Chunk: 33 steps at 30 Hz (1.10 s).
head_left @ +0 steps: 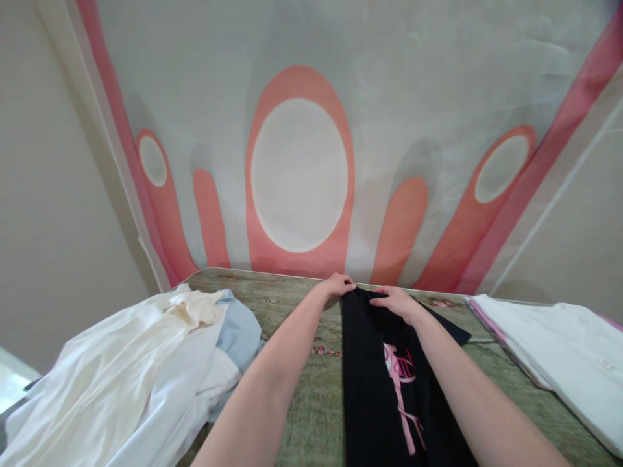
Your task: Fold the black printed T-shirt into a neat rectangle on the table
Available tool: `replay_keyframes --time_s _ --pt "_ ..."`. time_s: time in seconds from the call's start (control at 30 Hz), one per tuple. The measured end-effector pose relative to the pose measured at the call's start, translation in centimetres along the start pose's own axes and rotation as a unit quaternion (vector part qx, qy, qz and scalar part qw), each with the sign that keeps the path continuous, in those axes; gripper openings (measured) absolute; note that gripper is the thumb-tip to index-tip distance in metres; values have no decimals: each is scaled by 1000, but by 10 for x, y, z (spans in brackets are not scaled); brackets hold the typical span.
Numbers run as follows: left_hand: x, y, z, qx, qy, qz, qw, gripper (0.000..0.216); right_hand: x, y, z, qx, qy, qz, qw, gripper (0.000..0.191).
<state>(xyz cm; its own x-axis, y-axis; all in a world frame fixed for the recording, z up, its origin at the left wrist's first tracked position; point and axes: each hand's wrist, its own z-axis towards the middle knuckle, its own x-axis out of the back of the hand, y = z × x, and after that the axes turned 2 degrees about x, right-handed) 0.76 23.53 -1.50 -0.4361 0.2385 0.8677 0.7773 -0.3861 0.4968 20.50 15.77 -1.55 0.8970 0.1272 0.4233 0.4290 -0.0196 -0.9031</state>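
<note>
A black garment (370, 376) with a pink print lies folded lengthwise down the middle of the table (311, 402). Both arms reach to its far end. My left hand (337, 285) is closed on the garment's far left corner, fingers curled over the edge. My right hand (396, 300) rests on the far right part of the same end, fingers bent and pressed onto the cloth. A sleeve sticks out to the right of my right forearm.
A loose heap of white, cream and pale blue clothes (146, 363) lies on the table's left side. Folded white garments (559, 357) are stacked at the right edge. A grey cloth backdrop with red-orange ovals (299, 175) hangs behind the table.
</note>
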Motion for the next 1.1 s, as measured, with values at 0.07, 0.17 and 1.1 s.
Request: replay_keyframes --time_s 0.07,0.17,1.1 --pt "7 -4 5 -17 -48 -6 999 26 1 0 0 -5 5 -5 1000 32" --pt "14 -9 8 -35 -92 -7 995 28 3 0 0 -1 4 -17 1000 29" --pt "8 5 -35 -19 98 175 979 27 1 2 -3 46 -1 -10 999 30"
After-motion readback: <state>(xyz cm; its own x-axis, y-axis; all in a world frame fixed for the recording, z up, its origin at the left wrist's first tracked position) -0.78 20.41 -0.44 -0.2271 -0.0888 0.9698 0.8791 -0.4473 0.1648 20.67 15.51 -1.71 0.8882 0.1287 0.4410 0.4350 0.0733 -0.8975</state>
